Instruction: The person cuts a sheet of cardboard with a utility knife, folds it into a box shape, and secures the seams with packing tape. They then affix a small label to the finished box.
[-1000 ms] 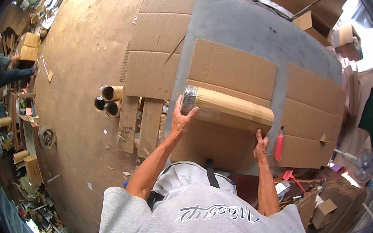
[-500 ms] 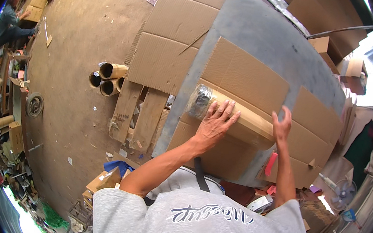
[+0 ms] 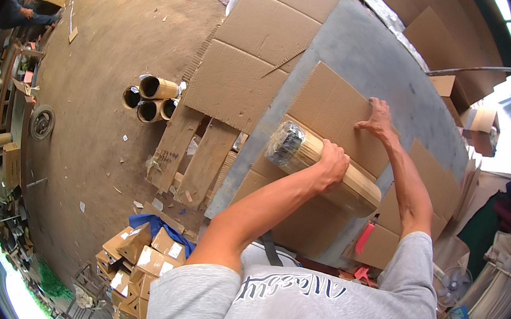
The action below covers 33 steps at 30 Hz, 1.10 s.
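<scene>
Over the grey table (image 3: 410,96), clasps a brown cardboard tube (image 3: 358,188) with the left hand (image 3: 332,163), fingers curled across its upper side about midway along. Holds the right hand (image 3: 378,119) well apart from the left, spread wide between thumb and fingers, at the right edge of a flat cardboard sheet (image 3: 334,95). Cannot tell whether touching that edge or just above it. Has the tube lying slantwise over the sheet, its dark, film-wrapped end toward the upper left, its plain end toward the lower right. Near that plain end, has a red handle (image 3: 364,238) on another piece of cardboard (image 3: 439,175).

Farther left, has a larger corrugated sheet (image 3: 261,50) along the table's edge, with wooden planks (image 3: 208,163) just beside it. On the brown floor (image 3: 102,159), shows a cluster of four tubes (image 3: 160,88), dark openings in view. Nearer, has a heap of small boxes (image 3: 147,260) with a blue cloth (image 3: 165,232) against it. At the far left, shows a wheel (image 3: 42,122) and, higher up, part of a co-worker (image 3: 27,14). Wears a grey shirt (image 3: 211,318).
</scene>
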### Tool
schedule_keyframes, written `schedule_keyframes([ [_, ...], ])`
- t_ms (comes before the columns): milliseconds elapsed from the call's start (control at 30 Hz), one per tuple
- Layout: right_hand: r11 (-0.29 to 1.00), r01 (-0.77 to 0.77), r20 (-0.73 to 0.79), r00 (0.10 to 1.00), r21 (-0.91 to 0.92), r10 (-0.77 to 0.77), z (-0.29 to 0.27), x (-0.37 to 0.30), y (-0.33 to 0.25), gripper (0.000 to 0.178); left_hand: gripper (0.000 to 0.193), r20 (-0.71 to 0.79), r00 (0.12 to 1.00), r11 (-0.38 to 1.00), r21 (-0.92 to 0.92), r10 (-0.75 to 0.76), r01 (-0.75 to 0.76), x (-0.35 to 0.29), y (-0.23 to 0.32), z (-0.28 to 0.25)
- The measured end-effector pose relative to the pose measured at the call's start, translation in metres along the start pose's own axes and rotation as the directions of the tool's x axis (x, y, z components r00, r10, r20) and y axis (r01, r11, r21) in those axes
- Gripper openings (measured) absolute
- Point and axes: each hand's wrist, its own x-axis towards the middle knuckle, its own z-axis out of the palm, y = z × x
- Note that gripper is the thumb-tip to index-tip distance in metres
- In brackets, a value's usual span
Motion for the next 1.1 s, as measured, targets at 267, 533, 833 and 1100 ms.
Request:
schedule_keyframes([
  [267, 0.996, 0.014, 0.114, 0.993, -0.092, -0.003, -0.031, 0.019, 0.005, 0.071, 0.075, 0.318, 0.944, 0.981, -0.192, 0.085, -0.024, 0.039, -0.026, -0.032],
  [533, 0.959, 0.192, 0.046, 0.978, 0.208, -0.205, -0.076, -0.04, 0.003, 0.033, 0.062, 0.23, 0.971, 0.985, -0.168, 0.068, -0.03, 0.026, -0.02, -0.013],
  [833, 0.887, 0.194, -0.008, 0.978, 0.419, -0.21, -0.08, -0.179, -0.063, 0.044, 0.095, -0.325, 0.934, 0.987, -0.008, 0.15, -0.161, -0.017, -0.008, 0.034],
  [1100, 0.886, 0.31, -0.168, 0.949, 0.345, -0.266, -0.059, -0.21, -0.076, 0.049, 0.058, -0.552, 0.769, 0.914, -0.03, 0.323, -0.405, -0.028, -0.013, 0.071],
])
